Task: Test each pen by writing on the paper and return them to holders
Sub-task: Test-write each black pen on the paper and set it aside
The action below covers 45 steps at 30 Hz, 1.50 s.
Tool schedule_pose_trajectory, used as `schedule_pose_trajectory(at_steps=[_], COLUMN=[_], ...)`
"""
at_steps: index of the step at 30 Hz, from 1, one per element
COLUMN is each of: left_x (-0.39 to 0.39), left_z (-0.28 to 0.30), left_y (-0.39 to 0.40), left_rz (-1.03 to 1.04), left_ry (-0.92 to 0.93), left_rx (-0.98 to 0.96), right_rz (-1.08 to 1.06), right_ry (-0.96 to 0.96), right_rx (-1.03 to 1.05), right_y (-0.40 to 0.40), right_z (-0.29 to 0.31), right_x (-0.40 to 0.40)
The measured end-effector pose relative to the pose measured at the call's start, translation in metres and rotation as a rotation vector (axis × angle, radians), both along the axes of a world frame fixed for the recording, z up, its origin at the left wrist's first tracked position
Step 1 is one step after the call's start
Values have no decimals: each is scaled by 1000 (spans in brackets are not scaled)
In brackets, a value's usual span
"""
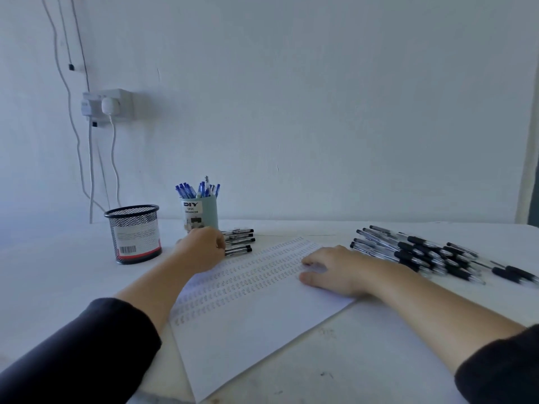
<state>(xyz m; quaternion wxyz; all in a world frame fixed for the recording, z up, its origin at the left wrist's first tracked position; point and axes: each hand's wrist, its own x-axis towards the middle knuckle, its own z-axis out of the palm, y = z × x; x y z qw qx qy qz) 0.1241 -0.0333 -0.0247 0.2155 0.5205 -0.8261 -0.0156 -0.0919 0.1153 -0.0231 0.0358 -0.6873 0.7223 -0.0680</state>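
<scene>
L hand (201, 247) reaching w/ curled fingers at small pen stack (237, 242) by teal holder (199, 214); can't tell if gripping one. R hand (335, 271) pressing flat on paper (248, 316). Risk: knuckles nudging stack, pens rolling

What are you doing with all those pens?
A person is testing pens on a sheet of paper that already has rows of small marks. The left hand reaches to a small bunch of black pens beside the green cup of blue pens. The right hand rests on the paper. A big pile of pens lies to the right, and the mesh cup looks empty.
</scene>
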Motion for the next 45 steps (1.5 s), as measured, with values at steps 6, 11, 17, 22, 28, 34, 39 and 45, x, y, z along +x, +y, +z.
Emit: schedule_pose_trajectory(at_steps=[6, 11, 17, 22, 28, 34, 39, 45], left_x=[0, -6, -15, -19, -21, -21, -22, -24], left_z=[-1, -1, 2, 7, 13, 13, 14, 10], left_y=[0, 4, 6, 25, 41, 45, 44, 39], left_rz=[44, 93, -70, 82, 149, 162, 112, -147], left_ry=[-154, -182, 281, 27, -52, -4, -23, 315], left_rx=[-87, -213, -346, -321, -320, -341, -377, -414], right_rz=[3, 1, -8, -11, -7, -12, -30, -40], right_ry=[-13, -24, -48, -50, -42, -48, -73, -134], right_rx=[8, 16, 38, 41, 46, 50, 58, 138], right_y=[-1, 0, 0, 0, 0, 0, -2, 2], right_z=[-1, 1, 1, 0, 1, 1, 0, 4], right_x=[-1, 0, -2, -3, -2, -3, -5, -7])
